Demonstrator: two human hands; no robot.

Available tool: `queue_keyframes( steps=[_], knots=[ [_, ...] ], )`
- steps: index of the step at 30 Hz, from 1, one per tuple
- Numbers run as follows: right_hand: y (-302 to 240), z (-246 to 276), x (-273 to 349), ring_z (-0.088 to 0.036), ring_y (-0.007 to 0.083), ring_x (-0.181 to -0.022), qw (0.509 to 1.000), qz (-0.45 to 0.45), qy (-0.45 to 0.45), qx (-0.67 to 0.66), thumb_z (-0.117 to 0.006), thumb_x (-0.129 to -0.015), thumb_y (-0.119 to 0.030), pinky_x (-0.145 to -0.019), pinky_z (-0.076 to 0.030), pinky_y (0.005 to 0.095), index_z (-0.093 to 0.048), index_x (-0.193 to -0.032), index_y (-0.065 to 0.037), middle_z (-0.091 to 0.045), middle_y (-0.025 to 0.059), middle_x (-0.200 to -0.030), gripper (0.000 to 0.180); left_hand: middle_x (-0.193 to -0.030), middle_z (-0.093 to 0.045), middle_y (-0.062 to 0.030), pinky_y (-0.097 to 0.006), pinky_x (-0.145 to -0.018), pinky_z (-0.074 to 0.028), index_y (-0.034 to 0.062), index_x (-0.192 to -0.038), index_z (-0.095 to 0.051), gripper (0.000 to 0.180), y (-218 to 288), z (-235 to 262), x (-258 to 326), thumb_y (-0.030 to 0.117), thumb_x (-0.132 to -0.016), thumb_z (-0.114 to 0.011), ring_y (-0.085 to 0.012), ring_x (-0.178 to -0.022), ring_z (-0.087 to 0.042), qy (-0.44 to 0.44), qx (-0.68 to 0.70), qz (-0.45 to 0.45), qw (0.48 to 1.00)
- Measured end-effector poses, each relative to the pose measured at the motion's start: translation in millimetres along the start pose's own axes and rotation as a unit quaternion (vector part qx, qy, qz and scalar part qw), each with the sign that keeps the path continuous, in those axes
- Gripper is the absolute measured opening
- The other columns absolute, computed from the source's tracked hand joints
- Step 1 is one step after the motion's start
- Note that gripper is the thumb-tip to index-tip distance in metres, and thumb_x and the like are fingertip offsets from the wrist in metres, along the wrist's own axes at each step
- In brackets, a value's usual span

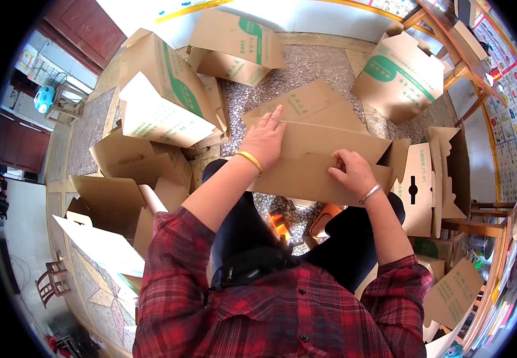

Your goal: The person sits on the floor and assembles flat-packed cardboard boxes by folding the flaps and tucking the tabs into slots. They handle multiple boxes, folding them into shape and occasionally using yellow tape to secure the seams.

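A partly folded brown cardboard box (315, 173) lies across my knees, its long panels running from left to right. My left hand (264, 138) rests flat on its left end with the fingers stretched toward the far edge. On the right part of the box, my right hand (354, 172) is closed, thumb and curled fingers at the edge of an inner flap. Just beyond the box, cardboard flaps (306, 102) with green print spread out over the speckled floor.
Upright cartons stand at the far left (163, 89), far middle (237, 45) and far right (399, 77). Open boxes (109, 209) crowd my left side. To my right are a carton with a slot handle (417, 191) and a wooden table (497, 232). Orange objects (324, 221) lie between my legs.
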State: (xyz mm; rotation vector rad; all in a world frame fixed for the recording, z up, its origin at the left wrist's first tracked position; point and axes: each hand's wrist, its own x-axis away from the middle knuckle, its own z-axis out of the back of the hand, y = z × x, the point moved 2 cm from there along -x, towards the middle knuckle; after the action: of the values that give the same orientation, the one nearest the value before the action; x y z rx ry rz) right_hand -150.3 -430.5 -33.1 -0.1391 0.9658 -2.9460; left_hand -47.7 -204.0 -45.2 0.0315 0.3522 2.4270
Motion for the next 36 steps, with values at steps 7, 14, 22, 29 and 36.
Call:
queue_keyframes(
  steps=[7, 14, 22, 29, 36],
  knots=[
    [-25.3, 0.1, 26.5, -0.057, 0.0312, -0.079, 0.994, 0.055, 0.062, -0.07, -0.066, -0.075, -0.006, -0.071, -0.046, 0.0399, -0.057, -0.092, -0.004, -0.059, 0.0127, -0.079, 0.018, -0.152, -0.025, -0.0114, -0.037, -0.098, -0.042, 0.0036, -0.129, -0.048, 0.046, 2.4, 0.2, -7.7, 0.012, -0.084, -0.045, -0.0269, -0.133, -0.036, -0.044, -0.107, 0.017, 0.993],
    [-50.7, -1.1, 57.5, -0.056, 0.0312, -0.075, 0.981, 0.149, 0.123, -0.025, -0.067, -0.071, -0.003, -0.068, -0.046, 0.0391, -0.057, -0.086, -0.005, -0.058, 0.0117, -0.077, 0.018, -0.151, -0.025, -0.012, -0.037, -0.099, -0.042, 0.007, -0.123, -0.056, 0.042, -3.1, 10.2, -12.2, 0.012, -0.082, -0.047, -0.0278, -0.13, -0.038, -0.052, -0.071, 0.018, 0.996],
    [-60.2, -4.8, 74.7, -0.059, 0.0312, -0.073, 0.965, 0.194, 0.168, -0.045, -0.067, -0.071, 0.002, -0.065, -0.048, 0.0367, -0.058, -0.087, -0.003, -0.061, 0.014, -0.08, 0.019, -0.152, -0.022, -0.0128, -0.037, -0.105, -0.036, 0.0088, -0.125, -0.056, 0.043, -12.0, 15.7, -6.4, 0.009, -0.082, -0.048, -0.0331, -0.131, -0.036, -0.006, -0.035, -0.014, 0.999],
    [-41.8, -6.1, 66.2, -0.062, 0.0277, -0.072, 0.969, 0.148, 0.199, 0.003, -0.068, -0.073, -0.004, -0.064, -0.049, 0.0356, -0.059, -0.092, -0.007, -0.063, 0.0092, -0.08, 0.021, -0.151, -0.025, -0.0096, -0.057, -0.109, -0.023, 0.0127, -0.129, -0.053, 0.07, -6.4, 55.7, 19.0, 0.046, -0.07, -0.071, -0.0346, -0.14, -0.018, -0.008, -0.081, -0.121, 0.989],
    [-37.4, -11.1, 59.8, -0.061, 0.0264, -0.067, 0.961, 0.171, 0.216, 0.035, -0.069, -0.074, -0.006, -0.06, -0.049, 0.0359, -0.058, -0.1, -0.008, -0.062, 0.0083, -0.077, 0.028, -0.147, -0.033, -0.0071, -0.061, -0.11, -0.015, 0.0143, -0.128, -0.053, 0.074, 6.3, 60.9, 14.5, 0.049, -0.066, -0.074, -0.0268, -0.141, -0.019, -0.073, -0.186, -0.147, 0.969]
  ],
)
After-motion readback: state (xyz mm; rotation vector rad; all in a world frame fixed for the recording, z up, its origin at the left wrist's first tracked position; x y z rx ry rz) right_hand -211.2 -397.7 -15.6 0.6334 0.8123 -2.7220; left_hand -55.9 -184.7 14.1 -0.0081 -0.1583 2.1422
